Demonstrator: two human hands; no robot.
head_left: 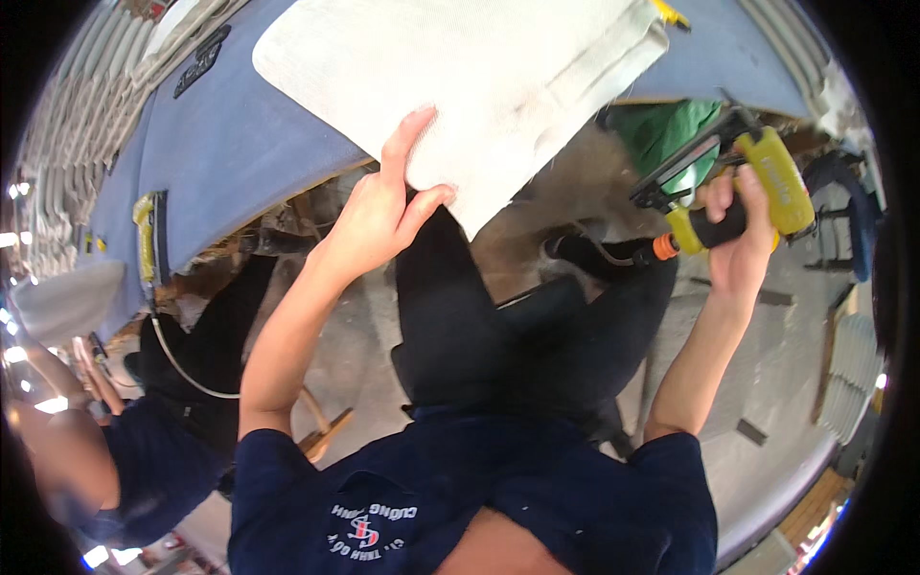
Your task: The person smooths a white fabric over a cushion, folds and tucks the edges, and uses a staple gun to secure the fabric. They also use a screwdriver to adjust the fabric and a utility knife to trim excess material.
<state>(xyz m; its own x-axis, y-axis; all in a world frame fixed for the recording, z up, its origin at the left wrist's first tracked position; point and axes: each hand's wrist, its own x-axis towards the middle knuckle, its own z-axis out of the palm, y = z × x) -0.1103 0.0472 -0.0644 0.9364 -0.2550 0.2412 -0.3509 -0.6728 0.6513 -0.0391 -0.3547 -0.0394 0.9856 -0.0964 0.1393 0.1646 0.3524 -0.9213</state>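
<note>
I see L hand (383, 206) pinching the near edge of one white padded panel (460, 86), thumb under, fingers on top; panel extends up and away over the blue table (240, 144). R hand (738, 240) wraps tight round one yellow-black staple gun (738, 182), held apart to the panel's right.

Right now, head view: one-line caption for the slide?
Left hand grips the edge of a white padded panel over a blue table; right hand holds a yellow pneumatic stapler.
</note>
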